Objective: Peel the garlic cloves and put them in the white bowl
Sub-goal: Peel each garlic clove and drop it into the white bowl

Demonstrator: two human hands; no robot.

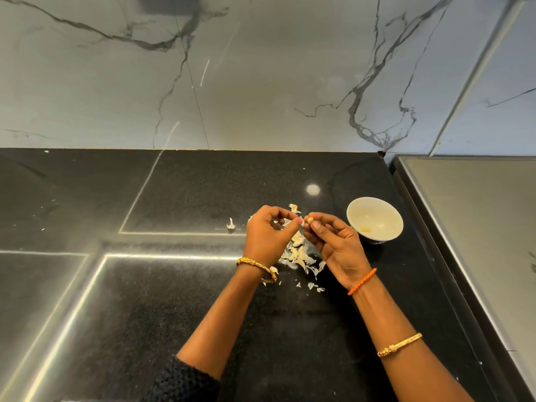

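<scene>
The surface [203, 285] is carrying the whole work area, and its right edge is running just beyond the white bowl [375, 220], which is sitting near the back right corner. A knock from the right forearm could be pushing the bowl toward that edge.

The bowl is holding one peeled clove [366, 228] against its near wall, plus what appears to be a small scrap further in; the rest of the interior is showing bare.

The pile of skins and cloves [298, 255] is lying directly beneath the hands, toward the middle of the surface. Peeled and unpeeled pieces are mixing there, so a dropped clove could be getting lost among the husks.

The left hand [268, 235] is curling, its fingertips pinching what looks like loose skin. The right hand [333, 242] is pinching the garlic clove [310, 219] between thumb and fingertips, held above the pile and left of the bowl. A smooth, bare clove could be slipping from so small a grip.
</scene>
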